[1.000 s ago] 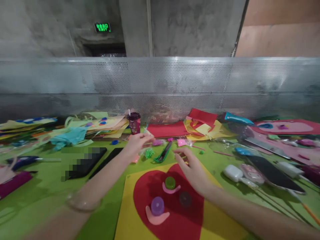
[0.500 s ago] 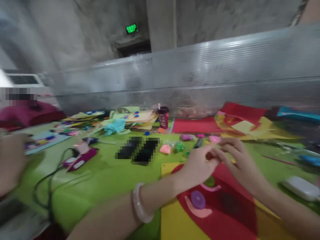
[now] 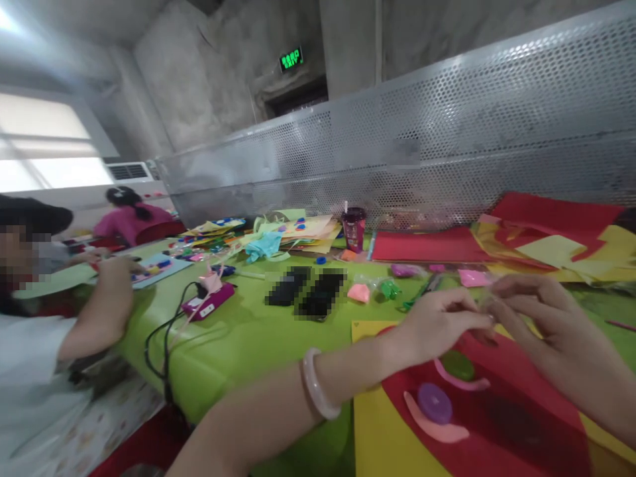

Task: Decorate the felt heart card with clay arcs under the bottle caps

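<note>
My left hand [image 3: 440,321] and my right hand [image 3: 539,315] meet fingertip to fingertip above a yellow sheet [image 3: 385,437] that carries a red heart [image 3: 521,424]. Both hands pinch something small and clear between them; I cannot make out what it is. On the heart lie a purple disc [image 3: 434,403] on a pink curved strip [image 3: 437,430] and a green disc [image 3: 457,364] with another pink strip. A pale bangle [image 3: 315,387] is on my left wrist.
The green table [image 3: 238,338] holds two dark phones [image 3: 305,291], a magenta device with a black cable [image 3: 206,301], a dark cup with a straw [image 3: 354,228], and stacks of red and yellow paper [image 3: 546,245]. A person in white [image 3: 44,371] sits at left; a perforated metal wall stands behind.
The view has swung left and now shows the people at the left. My left hand came back from the far items and joined my right hand over the heart.
</note>
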`<act>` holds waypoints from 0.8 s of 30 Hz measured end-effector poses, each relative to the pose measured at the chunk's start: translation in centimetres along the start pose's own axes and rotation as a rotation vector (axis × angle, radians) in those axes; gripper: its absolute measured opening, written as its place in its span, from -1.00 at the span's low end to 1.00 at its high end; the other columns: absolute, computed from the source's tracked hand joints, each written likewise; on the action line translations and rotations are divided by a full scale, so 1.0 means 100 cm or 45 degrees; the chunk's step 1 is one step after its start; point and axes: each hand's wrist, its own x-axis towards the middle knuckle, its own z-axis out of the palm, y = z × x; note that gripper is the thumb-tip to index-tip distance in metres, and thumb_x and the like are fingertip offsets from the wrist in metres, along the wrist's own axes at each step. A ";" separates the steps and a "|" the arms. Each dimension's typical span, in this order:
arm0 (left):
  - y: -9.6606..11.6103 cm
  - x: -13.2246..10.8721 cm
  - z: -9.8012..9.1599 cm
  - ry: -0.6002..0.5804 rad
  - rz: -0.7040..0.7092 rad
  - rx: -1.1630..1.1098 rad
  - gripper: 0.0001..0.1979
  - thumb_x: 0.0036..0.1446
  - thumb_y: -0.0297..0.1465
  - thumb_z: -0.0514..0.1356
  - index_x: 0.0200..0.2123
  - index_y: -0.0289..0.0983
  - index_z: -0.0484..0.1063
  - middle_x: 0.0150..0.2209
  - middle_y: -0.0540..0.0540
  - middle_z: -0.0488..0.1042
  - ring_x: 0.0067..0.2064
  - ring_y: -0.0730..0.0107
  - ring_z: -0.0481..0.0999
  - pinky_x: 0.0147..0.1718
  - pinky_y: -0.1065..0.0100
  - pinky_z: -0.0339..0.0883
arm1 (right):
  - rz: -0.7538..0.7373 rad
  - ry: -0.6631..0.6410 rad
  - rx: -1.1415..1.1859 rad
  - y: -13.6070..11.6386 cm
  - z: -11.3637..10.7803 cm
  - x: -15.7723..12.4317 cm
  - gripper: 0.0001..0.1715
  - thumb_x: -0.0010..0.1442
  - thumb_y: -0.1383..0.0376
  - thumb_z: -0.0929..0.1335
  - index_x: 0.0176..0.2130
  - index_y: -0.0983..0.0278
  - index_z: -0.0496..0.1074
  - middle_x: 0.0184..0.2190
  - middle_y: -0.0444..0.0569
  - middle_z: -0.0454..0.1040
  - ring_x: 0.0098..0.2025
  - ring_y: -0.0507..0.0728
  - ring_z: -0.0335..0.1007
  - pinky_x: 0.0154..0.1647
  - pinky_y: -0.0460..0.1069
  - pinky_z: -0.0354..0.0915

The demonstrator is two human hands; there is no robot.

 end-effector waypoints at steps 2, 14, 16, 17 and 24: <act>0.008 -0.002 -0.003 -0.075 -0.012 -0.003 -0.86 0.10 -0.52 0.10 -0.51 -0.29 0.26 -0.46 0.01 0.38 -0.38 0.54 0.43 -0.27 0.46 0.33 | -0.060 -0.014 -0.036 -0.008 -0.002 -0.001 -0.64 0.26 0.11 0.21 -0.49 0.19 0.35 -0.26 0.10 0.26 -0.15 0.21 0.25 -0.13 0.15 0.24; -0.003 0.003 -0.018 0.216 0.096 0.513 -0.81 0.08 -0.44 0.02 -0.58 -0.26 0.19 -0.59 0.04 0.30 -0.50 0.47 0.32 -0.46 0.41 0.17 | -0.015 -0.145 -0.152 -0.011 -0.006 0.000 -0.70 0.22 0.34 0.24 -0.54 0.28 0.31 -0.13 0.13 0.20 -0.04 0.27 0.12 -0.02 0.24 0.14; -0.003 0.002 -0.020 0.270 0.163 0.628 -0.86 0.07 -0.42 0.07 -0.53 -0.26 0.22 -0.54 0.02 0.32 -0.46 0.44 0.32 -0.42 0.39 0.19 | -0.027 -0.142 -0.135 -0.013 -0.006 0.000 -0.72 0.24 0.36 0.22 -0.51 0.28 0.29 -0.14 0.12 0.21 -0.03 0.25 0.12 -0.02 0.22 0.16; -0.003 0.002 -0.021 0.270 0.210 0.669 -0.91 0.08 -0.40 0.08 -0.46 -0.26 0.25 -0.47 0.00 0.36 -0.40 0.42 0.35 -0.37 0.37 0.22 | -0.029 -0.133 -0.116 -0.014 -0.006 -0.001 -0.73 0.25 0.36 0.22 -0.49 0.28 0.29 -0.14 0.12 0.20 -0.04 0.23 0.14 -0.03 0.20 0.19; -0.011 0.000 -0.033 -0.042 0.463 0.833 -0.22 -0.07 -0.16 0.31 0.17 -0.20 0.05 0.19 -0.19 0.18 0.20 0.12 0.16 0.15 0.11 0.06 | -0.055 -0.217 0.015 -0.016 -0.010 -0.001 -0.74 0.29 0.35 0.19 -0.45 0.26 0.28 -0.11 0.08 0.20 -0.01 0.16 0.19 0.00 0.14 0.24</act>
